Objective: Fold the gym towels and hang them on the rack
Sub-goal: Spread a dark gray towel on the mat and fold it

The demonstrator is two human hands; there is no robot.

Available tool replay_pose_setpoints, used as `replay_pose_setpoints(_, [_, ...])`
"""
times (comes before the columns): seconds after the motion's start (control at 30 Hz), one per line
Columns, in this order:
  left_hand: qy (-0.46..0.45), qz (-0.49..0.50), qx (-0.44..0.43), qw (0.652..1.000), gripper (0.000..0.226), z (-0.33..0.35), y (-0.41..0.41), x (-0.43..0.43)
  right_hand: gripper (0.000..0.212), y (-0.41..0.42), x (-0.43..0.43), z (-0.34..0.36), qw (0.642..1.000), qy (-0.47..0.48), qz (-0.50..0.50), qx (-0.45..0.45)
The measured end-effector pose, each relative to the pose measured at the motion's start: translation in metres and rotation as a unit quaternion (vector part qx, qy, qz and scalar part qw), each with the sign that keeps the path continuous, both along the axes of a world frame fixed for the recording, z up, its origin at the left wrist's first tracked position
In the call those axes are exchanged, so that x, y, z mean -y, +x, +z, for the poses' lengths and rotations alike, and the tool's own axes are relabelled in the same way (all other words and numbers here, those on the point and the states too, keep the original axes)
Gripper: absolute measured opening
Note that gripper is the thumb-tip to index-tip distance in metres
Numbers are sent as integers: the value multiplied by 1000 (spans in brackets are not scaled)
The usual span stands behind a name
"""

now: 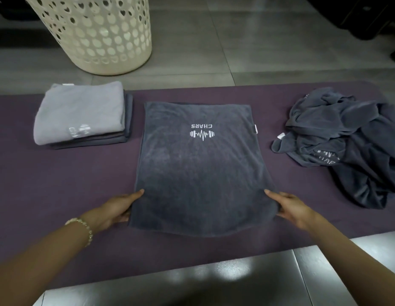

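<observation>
1. Towel: one dark grey towel lies flat in the middle of the mat, logo facing up and reading away from us. We cannot count its layers.
2. Left hand: it grips the near left corner of the towel, thumb on top and fingers tucked under the cloth.
3. Right hand: it grips the near right corner the same way, thumb on top and fingers curled round the edge. We judge that the near edge is about to be brought over toward the far edge.
4. Stack: folded towels sit on the left of the mat, a light grey one on darker ones, well apart from the towel. We count this as the work done.
5. Heap: crumpled dark towels lie on the right of the mat. We cannot tell how many there are, but all remain to be folded.
6. Basket: it stands on the floor beyond the mat, behind the stack. We cannot see whether it holds anything.
7. Rack: it is not in view, and no towel is seen hanging. We judge the folding to be partway through and the hanging wholly to come.
</observation>
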State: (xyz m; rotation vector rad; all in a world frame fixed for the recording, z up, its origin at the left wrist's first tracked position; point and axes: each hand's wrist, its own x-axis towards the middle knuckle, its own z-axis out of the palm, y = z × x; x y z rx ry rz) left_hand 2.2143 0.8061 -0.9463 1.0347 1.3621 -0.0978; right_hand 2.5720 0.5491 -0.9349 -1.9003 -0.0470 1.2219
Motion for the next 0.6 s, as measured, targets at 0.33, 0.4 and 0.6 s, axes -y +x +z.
replay_pose_setpoints(0.33, [-12,317,246,916,37,59,75,-99,31,70,-120,65,942,232,-206,-126])
replay_pose_setpoints(0.4, [84,297,250,918,29,60,87,-109,35,81,-136,59,955,225,-177,-73])
replay_pose_setpoints(0.6, [311,46,-47,948,42,-4,89,-115,25,93,-137,-9,968,52,-56,239])
